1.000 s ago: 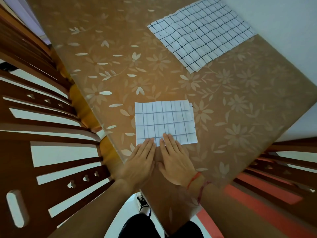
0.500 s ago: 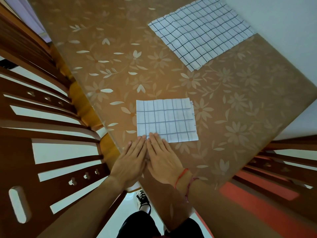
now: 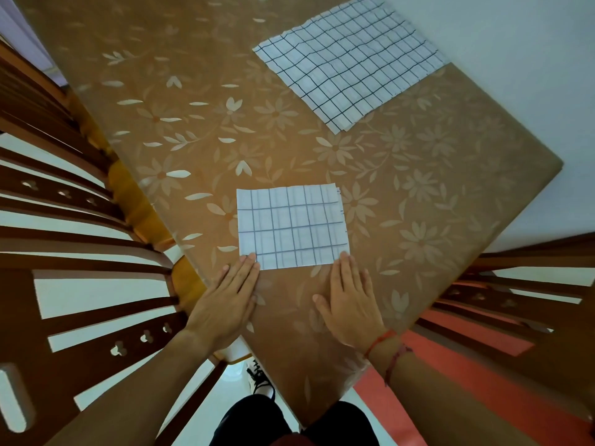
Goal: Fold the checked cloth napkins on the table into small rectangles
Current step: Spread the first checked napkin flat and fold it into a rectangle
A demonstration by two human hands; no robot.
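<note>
Head view: the left hand (image 3: 230, 300) lies flat with straight fingers, its tips touching the near left corner of the folded napkin (image 3: 291, 226) on the worktop (image 3: 434, 188). The right hand (image 3: 349, 300), equally flat and holding nothing, touches the near right corner. A second napkin (image 3: 351, 69) lies spread out at the far side, well apart.

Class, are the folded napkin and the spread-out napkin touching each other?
Apart. The head view shows bare tablecloth between the folded napkin and the spread-out napkin.

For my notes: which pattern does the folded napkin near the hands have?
The folded napkin is white with a thin dark grid; the head view shows it.
</note>
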